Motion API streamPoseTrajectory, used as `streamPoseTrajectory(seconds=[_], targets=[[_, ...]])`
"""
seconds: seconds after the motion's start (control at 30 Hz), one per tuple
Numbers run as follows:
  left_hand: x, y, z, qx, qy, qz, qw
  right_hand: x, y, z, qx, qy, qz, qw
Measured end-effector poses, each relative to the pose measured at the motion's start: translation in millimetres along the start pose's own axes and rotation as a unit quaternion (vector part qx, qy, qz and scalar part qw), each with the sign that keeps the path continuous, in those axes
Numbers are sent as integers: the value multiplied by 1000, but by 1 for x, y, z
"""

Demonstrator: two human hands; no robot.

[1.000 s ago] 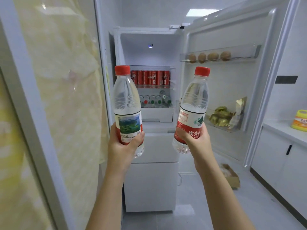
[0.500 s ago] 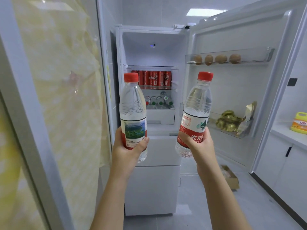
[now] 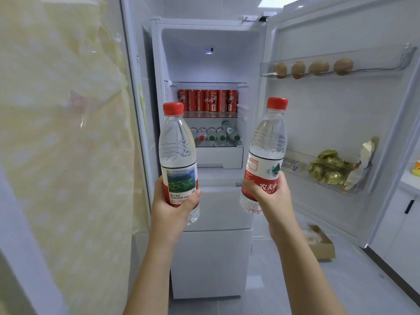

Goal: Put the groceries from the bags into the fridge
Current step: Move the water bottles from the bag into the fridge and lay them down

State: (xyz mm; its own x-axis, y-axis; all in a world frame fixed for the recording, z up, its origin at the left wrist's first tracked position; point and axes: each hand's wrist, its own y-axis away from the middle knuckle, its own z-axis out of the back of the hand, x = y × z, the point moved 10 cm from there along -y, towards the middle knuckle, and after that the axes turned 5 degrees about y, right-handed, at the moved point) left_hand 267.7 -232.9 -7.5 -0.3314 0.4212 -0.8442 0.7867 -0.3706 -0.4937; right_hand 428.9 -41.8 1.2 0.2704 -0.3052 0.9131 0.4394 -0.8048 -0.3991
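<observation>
My left hand [image 3: 172, 208] grips a clear water bottle [image 3: 176, 151] with a red cap, held upright. My right hand [image 3: 271, 196] grips a second red-capped water bottle [image 3: 268, 146], tilted slightly right. Both are raised in front of the open fridge [image 3: 211, 53]. Its top shelf is bare. A row of red cans [image 3: 208, 100] stands on the middle shelf, and several bottles [image 3: 216, 134] lie on the shelf below.
The fridge door [image 3: 329, 110] stands open to the right, with brown round fruits [image 3: 318, 67] in its upper rack and gold-wrapped items [image 3: 329, 168] in the lower rack. A cardboard box [image 3: 321, 243] sits on the floor. A yellow-patterned glass panel [image 3: 68, 133] fills the left. White cabinets [image 3: 404, 223] stand at the right.
Both bottles and my hands have moved closer to the open fridge, which now looks larger in view. My grip on each bottle is unchanged.
</observation>
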Motion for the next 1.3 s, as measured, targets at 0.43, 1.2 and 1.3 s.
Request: streamPoseTrajectory(seconds=[0.43, 1.2, 1.3], targets=[[85, -118, -42, -76, -33, 2, 997, -71, -153, -37, 57, 3, -20, 998], [194, -237, -74, -78, -46, 30, 995, -169, -286, -81, 72, 26, -48, 996], [216, -267, -73, -63, -43, 32, 997, -187, -310, -96, 63, 36, -48, 996]])
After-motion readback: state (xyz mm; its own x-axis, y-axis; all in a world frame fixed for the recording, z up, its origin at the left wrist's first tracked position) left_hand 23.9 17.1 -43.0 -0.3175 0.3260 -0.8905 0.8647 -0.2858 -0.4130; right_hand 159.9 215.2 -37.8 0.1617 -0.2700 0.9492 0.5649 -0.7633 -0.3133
